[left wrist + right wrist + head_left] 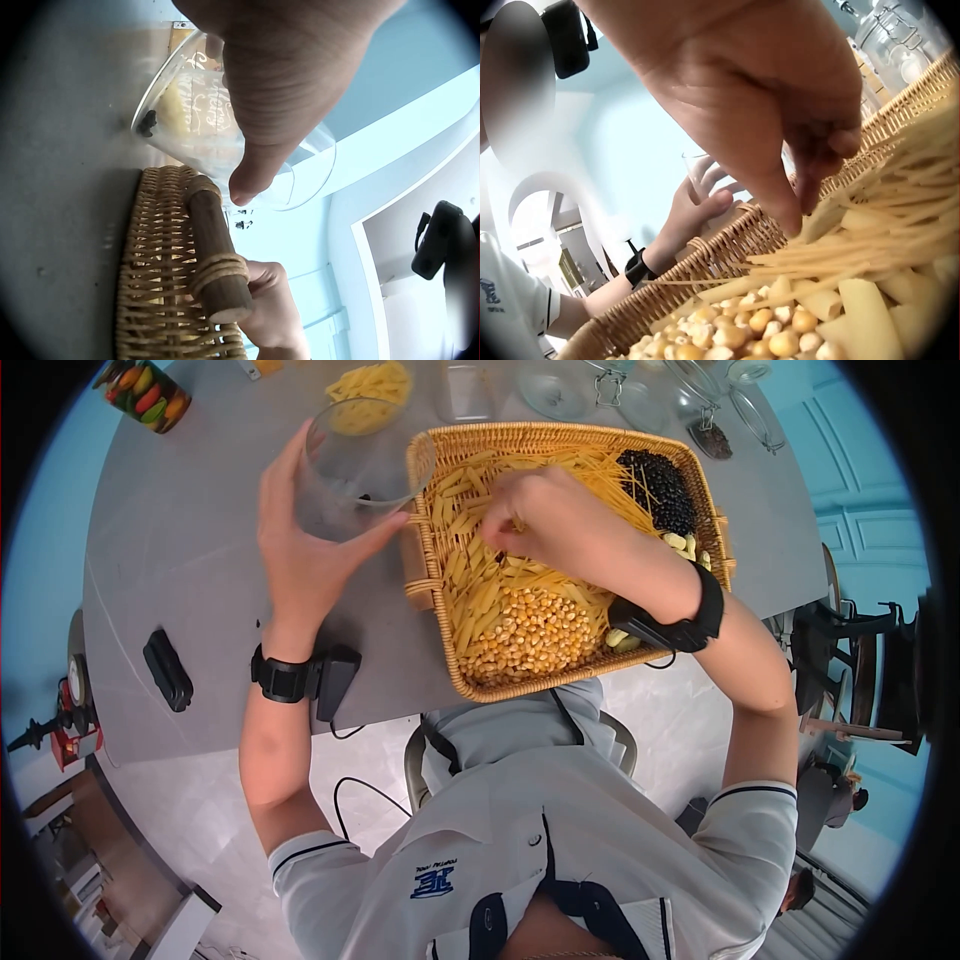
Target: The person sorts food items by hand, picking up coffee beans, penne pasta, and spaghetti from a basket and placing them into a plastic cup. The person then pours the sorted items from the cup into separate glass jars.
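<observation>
My left hand [305, 565] grips a clear glass cup [300, 176] beside the basket's left rim, its thumb and fingers spread around the wall. A few small dark pieces [147, 124] sit inside the cup. In the wicker basket [440, 622], my right hand [550, 515] reaches down with bent fingers, thumb and fingertips close together at the penne [866, 319]. A small dark piece [500, 557] shows by those fingertips in the head view; I cannot tell whether they pinch anything. Spaghetti [605, 480] and corn kernels [540, 632] lie around this hand.
Black beans [655, 490] fill the basket's far right corner, with peanuts [685, 545] below them. Behind stand a container of penne [368, 385] and several glass jars [555, 395]. A colourful patterned container [145, 398] and a black case [168, 670] are at left.
</observation>
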Action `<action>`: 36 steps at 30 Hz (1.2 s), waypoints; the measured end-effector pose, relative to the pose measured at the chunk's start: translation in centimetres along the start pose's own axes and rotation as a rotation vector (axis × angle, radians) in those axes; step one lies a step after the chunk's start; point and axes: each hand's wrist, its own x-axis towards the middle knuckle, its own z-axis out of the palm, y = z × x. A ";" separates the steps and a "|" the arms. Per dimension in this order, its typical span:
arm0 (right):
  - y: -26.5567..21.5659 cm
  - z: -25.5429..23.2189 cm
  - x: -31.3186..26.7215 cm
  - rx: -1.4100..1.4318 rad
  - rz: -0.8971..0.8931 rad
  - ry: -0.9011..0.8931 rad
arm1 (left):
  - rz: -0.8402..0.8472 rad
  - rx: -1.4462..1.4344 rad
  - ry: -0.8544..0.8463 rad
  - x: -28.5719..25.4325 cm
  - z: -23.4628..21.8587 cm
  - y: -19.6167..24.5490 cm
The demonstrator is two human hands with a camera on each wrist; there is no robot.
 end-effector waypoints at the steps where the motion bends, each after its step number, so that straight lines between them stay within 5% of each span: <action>1: -0.2 -0.2 -0.4 0.003 0.053 -0.081 | -0.001 -0.005 0.002 0.0 0.0 0.0; 4: 0.9 1.1 -1.1 -0.109 -0.033 -0.004 | -0.002 -0.016 0.006 0.0 0.1 -0.1; 25: -0.7 -0.2 1.5 -0.084 0.228 -0.291 | 0.052 0.014 0.030 -0.1 0.1 -0.8; 36: -0.9 0.6 1.9 -0.153 0.205 -0.339 | 0.030 0.014 -0.007 -0.2 0.0 -0.7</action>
